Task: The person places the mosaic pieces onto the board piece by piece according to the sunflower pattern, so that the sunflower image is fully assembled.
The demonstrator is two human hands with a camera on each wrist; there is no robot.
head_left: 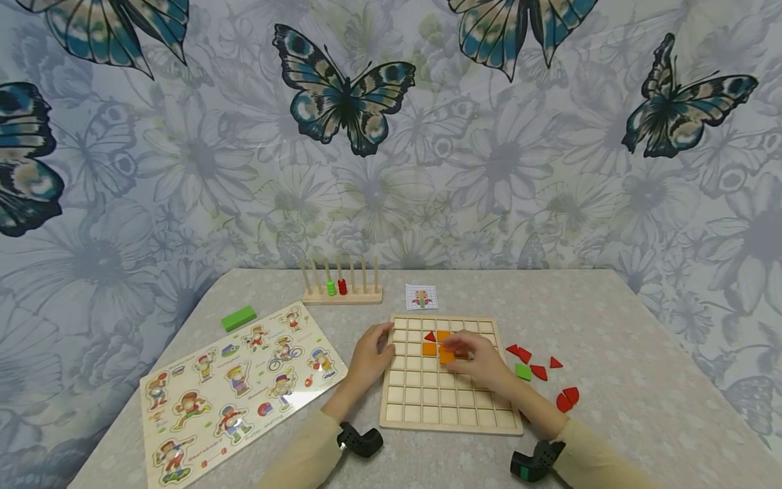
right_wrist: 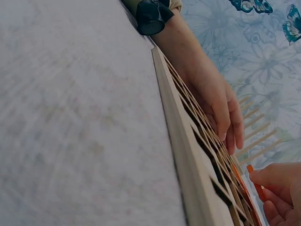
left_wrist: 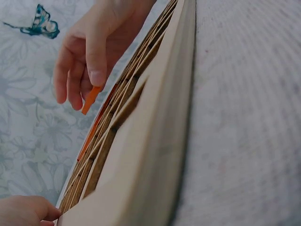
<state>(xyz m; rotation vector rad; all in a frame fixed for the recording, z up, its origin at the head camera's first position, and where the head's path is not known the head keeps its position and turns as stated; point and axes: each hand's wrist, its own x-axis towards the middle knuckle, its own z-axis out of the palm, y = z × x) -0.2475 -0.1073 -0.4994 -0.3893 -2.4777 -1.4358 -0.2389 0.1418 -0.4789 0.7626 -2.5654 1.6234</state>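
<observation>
A wooden grid board (head_left: 452,407) lies flat on the table. In its upper cells sit two orange squares (head_left: 430,348) and a red triangle (head_left: 430,336). My right hand (head_left: 457,353) pinches an orange square tile (head_left: 447,355) just over the board's upper middle. The left wrist view shows that tile (left_wrist: 91,100) tilted between thumb and fingers (left_wrist: 96,70), slightly above the grid. My left hand (head_left: 381,345) rests on the board's left edge. In the right wrist view its fingers (right_wrist: 225,122) lie fairly straight across the cells.
Loose red triangles (head_left: 520,353), a green square (head_left: 523,371) and red quarter rounds (head_left: 568,399) lie right of the board. A pattern card (head_left: 421,297) and a peg stand (head_left: 342,288) are behind it. A figure puzzle (head_left: 241,387) and a green block (head_left: 239,318) lie to the left.
</observation>
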